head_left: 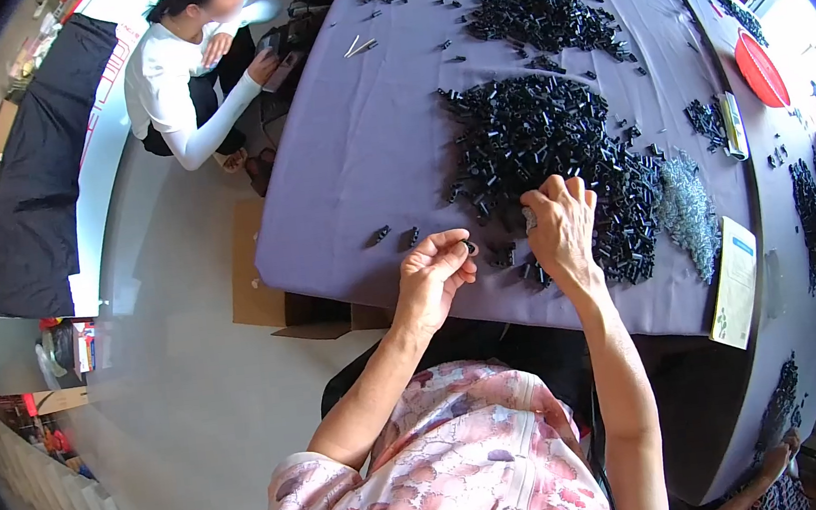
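The left hand (428,281) pinches 1 small black piece (470,246) above the worktop (339,182). The right hand (563,229) curls at the black pile (535,130); whether it grips anything cannot be told.

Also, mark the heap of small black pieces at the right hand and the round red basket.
Heap of small black pieces (556,137): head view, its middle.
Round red basket (761,69): head view, its middle.
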`<state>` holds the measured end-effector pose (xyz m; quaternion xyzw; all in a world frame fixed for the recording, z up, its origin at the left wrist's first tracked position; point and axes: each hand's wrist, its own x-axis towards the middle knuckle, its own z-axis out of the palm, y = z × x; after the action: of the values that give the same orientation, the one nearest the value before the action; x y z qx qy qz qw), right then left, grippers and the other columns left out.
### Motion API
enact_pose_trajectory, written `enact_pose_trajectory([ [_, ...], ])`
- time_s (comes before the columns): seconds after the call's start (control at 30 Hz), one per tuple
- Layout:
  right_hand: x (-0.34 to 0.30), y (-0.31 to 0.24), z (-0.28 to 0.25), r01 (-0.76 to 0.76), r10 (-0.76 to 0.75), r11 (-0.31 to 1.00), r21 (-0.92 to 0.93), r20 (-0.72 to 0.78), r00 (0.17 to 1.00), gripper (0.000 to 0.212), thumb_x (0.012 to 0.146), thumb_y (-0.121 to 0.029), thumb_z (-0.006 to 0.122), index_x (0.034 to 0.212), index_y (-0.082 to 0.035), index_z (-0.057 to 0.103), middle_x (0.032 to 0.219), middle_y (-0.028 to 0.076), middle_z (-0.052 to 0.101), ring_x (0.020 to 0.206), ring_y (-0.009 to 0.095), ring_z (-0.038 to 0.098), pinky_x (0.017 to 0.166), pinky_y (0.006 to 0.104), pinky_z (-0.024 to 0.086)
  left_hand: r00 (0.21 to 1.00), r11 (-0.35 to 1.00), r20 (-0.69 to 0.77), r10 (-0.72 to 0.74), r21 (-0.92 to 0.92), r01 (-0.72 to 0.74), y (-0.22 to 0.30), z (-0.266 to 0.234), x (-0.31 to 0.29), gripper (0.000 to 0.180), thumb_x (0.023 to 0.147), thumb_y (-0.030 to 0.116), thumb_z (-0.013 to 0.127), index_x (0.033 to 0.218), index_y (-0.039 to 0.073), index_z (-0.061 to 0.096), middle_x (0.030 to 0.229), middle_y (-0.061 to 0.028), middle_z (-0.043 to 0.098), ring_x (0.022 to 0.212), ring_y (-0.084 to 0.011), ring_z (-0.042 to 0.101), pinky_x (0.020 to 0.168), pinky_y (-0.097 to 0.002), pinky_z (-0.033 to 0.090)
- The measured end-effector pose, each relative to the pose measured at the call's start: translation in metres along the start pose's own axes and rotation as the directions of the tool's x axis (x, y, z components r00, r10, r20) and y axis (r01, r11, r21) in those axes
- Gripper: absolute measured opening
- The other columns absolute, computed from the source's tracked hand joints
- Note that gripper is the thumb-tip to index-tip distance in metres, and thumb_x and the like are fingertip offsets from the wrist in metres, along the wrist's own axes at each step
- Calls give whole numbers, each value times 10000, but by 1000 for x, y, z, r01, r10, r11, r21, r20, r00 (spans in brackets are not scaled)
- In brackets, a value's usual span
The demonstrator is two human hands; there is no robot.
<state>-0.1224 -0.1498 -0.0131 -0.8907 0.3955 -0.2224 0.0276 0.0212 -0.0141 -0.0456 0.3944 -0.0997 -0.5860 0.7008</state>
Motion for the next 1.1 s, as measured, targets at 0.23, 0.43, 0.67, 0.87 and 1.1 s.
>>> enact_pose_trajectory([
  [0.23,-3,0,-7,-18,17,999,31,17,1000,181,698,-52,613,845,-112,699,853,48,550,874,256,487,769,384,361,1000,1000,1,-5,-6,5,0,-2,0,160,900,50,577,1051,66,626,887,-62,661,707,-117,600,667,-263,510],
  [0.43,-9,-1,-15,-12,10,995,101,23,1000,185,689,-42,619,840,-114,699,858,36,567,882,257,498,765,380,368,1000,1000,17,-5,-12,5,-1,-3,2,154,901,48,574,1045,65,625,894,-65,664,719,-121,605,671,-267,509],
  [0.67,-16,-9,-13,11,-18,997,77,84,996,171,686,-41,605,834,-90,675,858,61,580,888,269,506,770,386,373,1000,1000,-4,-6,-8,6,0,1,1,157,897,39,569,1043,60,623,885,-70,661,707,-122,598,662,-271,499],
  [0.87,-13,-8,-21,4,2,982,191,-29,1000,249,658,13,571,882,-91,598,860,61,593,841,283,547,744,386,399,1000,1000,-14,-3,-8,3,2,0,-1,165,891,29,556,1035,57,632,854,-69,650,672,-116,574,633,-263,481],
  [1.1,-22,-20,-29,-254,95,670,698,258,961,281,666,135,546,912,14,608,857,170,616,787,328,640,695,363,515,994,987,71,-82,141,71,6,9,1,199,899,44,544,1074,25,637,849,-57,643,647,-93,548,601,-229,455],
])
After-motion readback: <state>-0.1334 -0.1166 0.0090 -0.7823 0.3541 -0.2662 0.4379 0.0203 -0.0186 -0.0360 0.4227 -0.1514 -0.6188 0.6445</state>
